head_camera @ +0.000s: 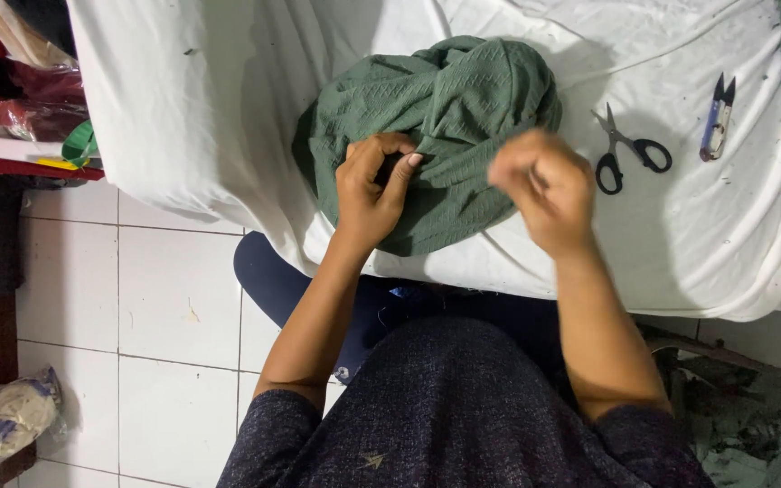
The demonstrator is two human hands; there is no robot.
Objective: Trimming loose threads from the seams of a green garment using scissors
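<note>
While left fingers [381, 167] pinch green cloth [436, 117], white-sheeted table [183, 99] over tiled floor [174, 298], right fingers [522, 181] together

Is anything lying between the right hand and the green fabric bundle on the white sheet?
Nothing visible does. The right hand is raised at the edge of the green fabric; the scissors lie off to its right. The left hand already pinches the fabric.

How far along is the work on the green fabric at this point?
Looks mid-way. Done: the green knit fabric lies bunched on the white sheet. In hand: the left hand pinches a fold of it; the right hand, blurred and closed, is raised just beside it. Left: the black-handled scissors and small thread snips lie untouched.
</note>
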